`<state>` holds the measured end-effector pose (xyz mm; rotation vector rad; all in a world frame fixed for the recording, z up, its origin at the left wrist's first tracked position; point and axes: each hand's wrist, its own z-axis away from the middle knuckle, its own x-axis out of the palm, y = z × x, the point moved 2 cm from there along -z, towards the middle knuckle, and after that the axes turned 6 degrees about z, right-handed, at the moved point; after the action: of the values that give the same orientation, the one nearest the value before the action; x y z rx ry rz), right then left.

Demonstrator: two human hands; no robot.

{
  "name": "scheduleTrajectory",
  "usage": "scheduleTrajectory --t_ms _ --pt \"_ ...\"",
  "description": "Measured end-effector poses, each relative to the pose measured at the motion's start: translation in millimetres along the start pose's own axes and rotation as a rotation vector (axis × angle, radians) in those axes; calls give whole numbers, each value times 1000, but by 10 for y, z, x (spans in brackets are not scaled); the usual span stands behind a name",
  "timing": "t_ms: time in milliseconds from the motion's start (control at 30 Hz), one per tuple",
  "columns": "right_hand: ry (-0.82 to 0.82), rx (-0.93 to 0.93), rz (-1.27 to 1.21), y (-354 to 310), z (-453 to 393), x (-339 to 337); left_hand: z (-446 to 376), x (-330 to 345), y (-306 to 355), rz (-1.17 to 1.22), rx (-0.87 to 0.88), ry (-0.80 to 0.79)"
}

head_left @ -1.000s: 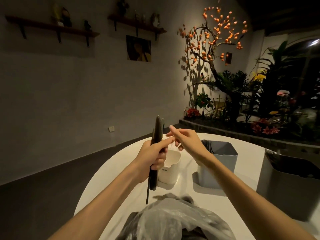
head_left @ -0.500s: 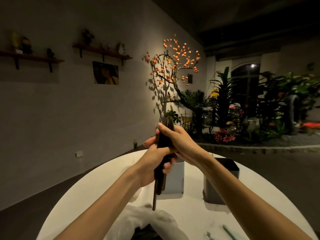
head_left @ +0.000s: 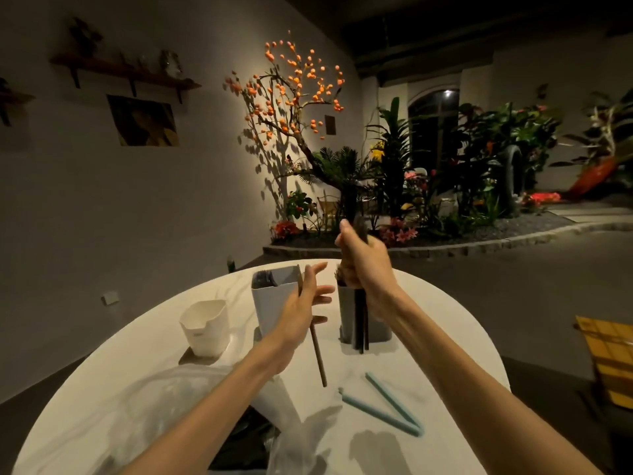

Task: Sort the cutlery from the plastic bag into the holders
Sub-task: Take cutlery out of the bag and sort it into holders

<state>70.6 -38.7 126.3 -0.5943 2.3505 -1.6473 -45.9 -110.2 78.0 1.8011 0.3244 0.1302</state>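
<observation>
Three holders stand on the round white table [head_left: 445,337]: a white cup [head_left: 205,327] at ten o'clock, a pale square holder [head_left: 274,296] at eleven with dark cutlery tips showing in it, and a grey holder [head_left: 376,323] at twelve.

Right hand [head_left: 364,265]: fingers clamped round a bundle of dark sticks [head_left: 360,323], upright, in front of the grey holder.

Left hand [head_left: 303,303]: fingers spread and mostly straight; one brown stick [head_left: 318,358] runs down from under the palm, tilted. Whether the thumb pins it, cannot tell.

Two teal sticks [head_left: 380,411] lie in a V at five o'clock, touching at their near ends.

Plastic bag [head_left: 191,399]: crumpled at six to seven o'clock, dark contents inside.
</observation>
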Motion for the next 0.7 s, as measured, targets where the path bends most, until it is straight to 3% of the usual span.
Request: scheduleTrajectory --t_ms 67,200,300,400,467,600,700 --pt "-66 -21 159 222 214 57 78 77 -196 20 -36 -37" --pt "-108 -4 186 697 489 132 333 233 -621 53 -142 -32" --pt "-83 19 241 895 625 76 457 265 -762 -83 -172 -3" --pt "-107 7 262 1118 771 58 522 258 -888 -193 -212 -78" --pt "-105 -12 288 1207 829 65 560 278 -934 -238 -221 -128" --pt "-74 -33 348 1174 782 112 557 255 -849 -295 -257 -63" --pt "-42 -107 353 1095 705 130 474 130 -810 -318 -188 -46"
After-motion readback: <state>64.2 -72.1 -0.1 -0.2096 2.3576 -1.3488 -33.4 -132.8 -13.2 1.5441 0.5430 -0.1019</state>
